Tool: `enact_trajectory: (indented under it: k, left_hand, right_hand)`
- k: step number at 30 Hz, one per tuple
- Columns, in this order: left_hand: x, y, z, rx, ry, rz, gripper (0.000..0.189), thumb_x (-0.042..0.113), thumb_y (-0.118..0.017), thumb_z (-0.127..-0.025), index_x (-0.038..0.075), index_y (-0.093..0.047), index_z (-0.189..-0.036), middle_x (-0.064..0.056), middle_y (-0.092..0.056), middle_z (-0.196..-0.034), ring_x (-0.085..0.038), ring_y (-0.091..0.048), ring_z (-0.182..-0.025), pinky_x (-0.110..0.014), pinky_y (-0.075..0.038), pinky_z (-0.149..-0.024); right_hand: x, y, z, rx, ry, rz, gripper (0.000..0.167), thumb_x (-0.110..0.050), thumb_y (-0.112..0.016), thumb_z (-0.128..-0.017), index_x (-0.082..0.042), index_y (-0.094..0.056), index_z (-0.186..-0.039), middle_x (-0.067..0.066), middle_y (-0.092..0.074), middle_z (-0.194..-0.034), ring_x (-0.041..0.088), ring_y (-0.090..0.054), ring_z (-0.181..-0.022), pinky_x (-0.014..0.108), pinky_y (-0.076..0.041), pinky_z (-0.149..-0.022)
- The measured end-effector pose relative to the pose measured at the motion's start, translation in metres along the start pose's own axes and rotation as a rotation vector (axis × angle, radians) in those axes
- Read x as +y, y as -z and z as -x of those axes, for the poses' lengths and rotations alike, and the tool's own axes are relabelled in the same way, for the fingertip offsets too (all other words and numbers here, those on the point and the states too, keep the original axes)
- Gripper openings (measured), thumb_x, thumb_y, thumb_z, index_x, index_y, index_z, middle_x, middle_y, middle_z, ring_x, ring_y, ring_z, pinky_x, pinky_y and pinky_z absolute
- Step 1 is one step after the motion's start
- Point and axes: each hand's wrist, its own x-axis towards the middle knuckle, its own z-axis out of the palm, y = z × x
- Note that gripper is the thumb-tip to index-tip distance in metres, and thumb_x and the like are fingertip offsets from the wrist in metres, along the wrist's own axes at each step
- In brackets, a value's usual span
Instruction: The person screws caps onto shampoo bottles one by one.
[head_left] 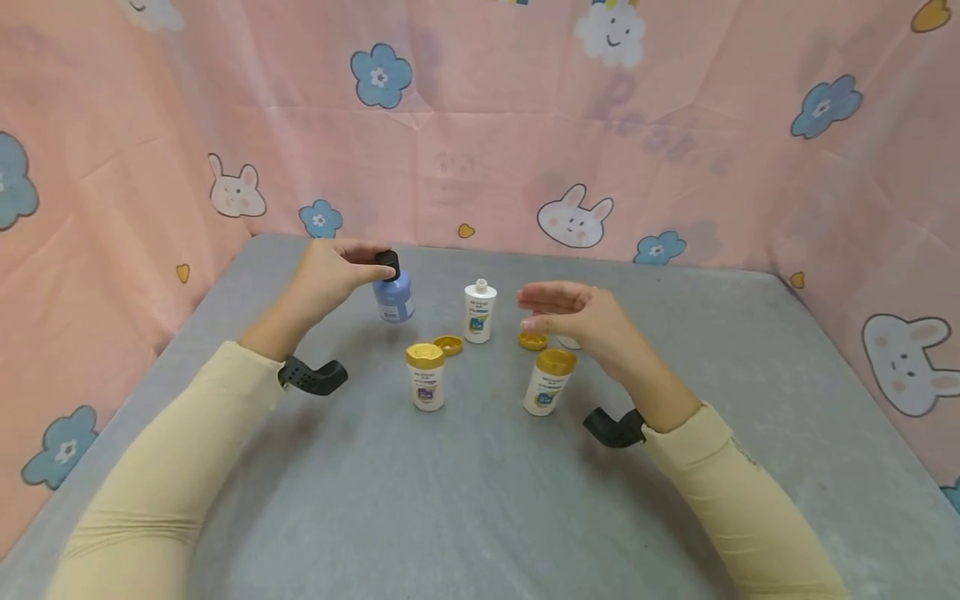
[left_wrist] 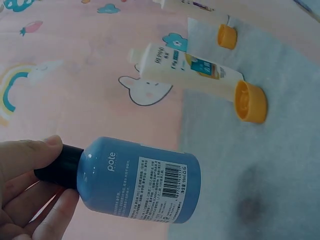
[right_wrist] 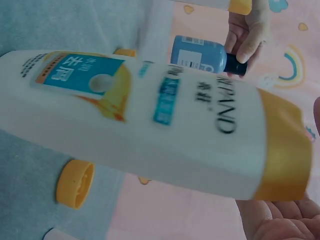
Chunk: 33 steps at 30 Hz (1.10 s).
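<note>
My left hand (head_left: 333,271) pinches the black cap (left_wrist: 61,166) of a blue bottle (head_left: 393,298) between thumb and fingers. That bottle hangs upright above the table, its shadow apart from it. On the right, my right hand (head_left: 588,321) hovers with fingers extended and holds nothing. Just in front of it stands a white shampoo bottle (head_left: 547,385) with a gold cap, large in the right wrist view. Partly hidden under this hand is another white bottle (head_left: 570,342), with a loose gold cap (head_left: 532,341) beside it.
Between the hands, a white bottle (head_left: 479,312) stands with its nozzle bare, a gold cap (head_left: 449,345) lying by it. Nearer stands a gold-capped white bottle (head_left: 427,379). A pink patterned cloth (head_left: 465,150) hangs around the grey table (head_left: 450,517).
</note>
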Motion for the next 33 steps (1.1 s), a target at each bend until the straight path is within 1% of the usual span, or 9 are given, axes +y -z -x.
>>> enact_trajectory:
  k: [6, 13, 17, 22, 27, 30, 33]
  left_hand:
    - [-0.014, -0.003, -0.001, 0.006, 0.012, -0.008, 0.044, 0.027, -0.080, -0.085, 0.013, -0.070, -0.125, -0.011, -0.070, -0.126, -0.024, -0.063, -0.122, -0.047, -0.046, -0.109]
    - [-0.028, -0.009, -0.005, 0.001, 0.079, -0.034, 0.044, 0.027, -0.080, -0.085, 0.015, -0.070, -0.126, -0.010, -0.068, -0.130, -0.024, -0.060, -0.126, -0.047, -0.044, -0.112]
    - [-0.033, -0.012, -0.007, 0.002, 0.092, -0.039, 0.044, 0.026, -0.080, -0.085, 0.014, -0.070, -0.126, -0.011, -0.068, -0.129, -0.025, -0.061, -0.125, -0.046, -0.045, -0.111]
    - [-0.037, -0.014, -0.007, 0.001, 0.090, -0.036, 0.044, 0.024, -0.080, -0.086, 0.012, -0.069, -0.126, -0.013, -0.067, -0.130, -0.027, -0.061, -0.126, -0.046, -0.046, -0.111]
    - [-0.039, -0.015, -0.007, 0.004, 0.100, -0.051, 0.042, 0.023, -0.079, -0.087, 0.013, -0.069, -0.126, -0.012, -0.067, -0.131, -0.027, -0.060, -0.126, -0.047, -0.046, -0.110]
    - [-0.039, -0.015, -0.007, -0.017, 0.094, -0.071, 0.043, 0.023, -0.077, -0.088, 0.011, -0.067, -0.128, -0.013, -0.066, -0.132, -0.028, -0.060, -0.125, -0.048, -0.047, -0.109]
    - [-0.036, -0.014, -0.006, -0.051, 0.078, -0.113, 0.046, 0.023, -0.076, -0.089, 0.008, -0.063, -0.130, -0.015, -0.064, -0.132, -0.030, -0.059, -0.123, -0.048, -0.048, -0.108]
  right_hand:
    - [0.003, 0.000, -0.009, 0.015, -0.024, -0.011, 0.051, -0.021, -0.077, -0.088, -0.014, -0.060, -0.135, 0.004, -0.062, -0.140, 0.019, -0.057, -0.132, 0.041, -0.042, -0.116]
    - [0.007, 0.001, -0.018, 0.006, -0.075, 0.021, 0.048, -0.020, -0.073, -0.092, -0.012, -0.059, -0.137, 0.006, -0.059, -0.143, 0.023, -0.054, -0.135, 0.045, -0.034, -0.120]
    - [0.009, 0.000, -0.023, 0.006, -0.095, 0.017, 0.050, -0.021, -0.074, -0.091, -0.012, -0.059, -0.137, 0.005, -0.060, -0.142, 0.021, -0.055, -0.134, 0.043, -0.036, -0.120]
    - [0.010, -0.002, -0.028, 0.005, -0.098, 0.014, 0.049, -0.019, -0.074, -0.091, -0.011, -0.059, -0.137, 0.007, -0.061, -0.141, 0.022, -0.056, -0.133, 0.042, -0.037, -0.119]
    - [0.010, -0.003, -0.031, -0.009, -0.106, 0.023, 0.050, -0.021, -0.075, -0.090, -0.012, -0.059, -0.137, 0.007, -0.061, -0.141, 0.021, -0.055, -0.134, 0.043, -0.034, -0.121]
    - [0.011, -0.002, -0.033, -0.009, -0.106, 0.020, 0.049, -0.021, -0.075, -0.090, -0.013, -0.060, -0.135, 0.006, -0.062, -0.140, 0.021, -0.055, -0.133, 0.043, -0.033, -0.122]
    - [0.012, -0.002, -0.035, -0.017, -0.106, 0.025, 0.049, -0.023, -0.075, -0.090, -0.013, -0.060, -0.135, 0.006, -0.062, -0.139, 0.021, -0.055, -0.133, 0.044, -0.032, -0.122]
